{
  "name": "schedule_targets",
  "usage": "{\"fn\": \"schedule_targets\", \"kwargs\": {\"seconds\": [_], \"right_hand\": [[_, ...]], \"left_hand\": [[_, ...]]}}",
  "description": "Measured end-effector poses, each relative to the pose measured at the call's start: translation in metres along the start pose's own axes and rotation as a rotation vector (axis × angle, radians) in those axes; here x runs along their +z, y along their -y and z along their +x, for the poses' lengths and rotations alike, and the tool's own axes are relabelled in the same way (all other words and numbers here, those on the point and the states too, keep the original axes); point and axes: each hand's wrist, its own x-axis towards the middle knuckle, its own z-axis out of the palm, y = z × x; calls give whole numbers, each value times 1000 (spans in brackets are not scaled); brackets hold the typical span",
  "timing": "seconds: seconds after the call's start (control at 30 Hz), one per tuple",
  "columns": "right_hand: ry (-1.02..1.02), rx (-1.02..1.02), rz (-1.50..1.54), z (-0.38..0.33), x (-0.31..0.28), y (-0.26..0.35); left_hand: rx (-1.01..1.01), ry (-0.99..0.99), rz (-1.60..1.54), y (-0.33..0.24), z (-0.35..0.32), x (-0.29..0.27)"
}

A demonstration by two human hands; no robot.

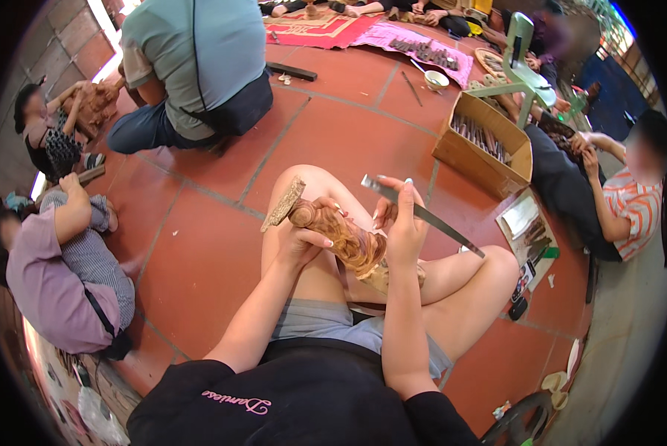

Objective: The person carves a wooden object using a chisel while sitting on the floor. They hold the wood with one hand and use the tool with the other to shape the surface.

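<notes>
My left hand is closed around a carved wooden figure, which lies tilted over my lap. One end of the figure is a rough, bark-like slab, and its middle has deep, smooth folds of brown grain. In my right hand is a long, flat metal file, gripped between thumb and fingers. One end of it points up and left above the carving; the narrower end reaches past my hand toward my knee. A gap separates the file from the wood. The palm side of my right hand is partly hidden.
A cardboard box of slim tools stands ahead on the right. Beside my right knee lie a tray and a dark phone-like item. People sit close on both sides. Farther off are a green chair and a pink cloth with tools.
</notes>
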Motion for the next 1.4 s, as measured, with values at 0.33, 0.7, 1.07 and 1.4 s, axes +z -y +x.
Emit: {"fn": "schedule_targets", "kwargs": {"seconds": [0.33,0.7,1.07,1.4], "right_hand": [[241,221,-72,3,-1,-38],[308,-299,-552,-32,5,-47],[323,-386,-721,-43,3,-56],[266,37,-294,-48,-6,-53]], "left_hand": [[100,124,-74,0,24,-38],[119,122,-121,11,17,-49],[157,125,-125,18,4,-64],[125,212,-78,19,9,-65]]}}
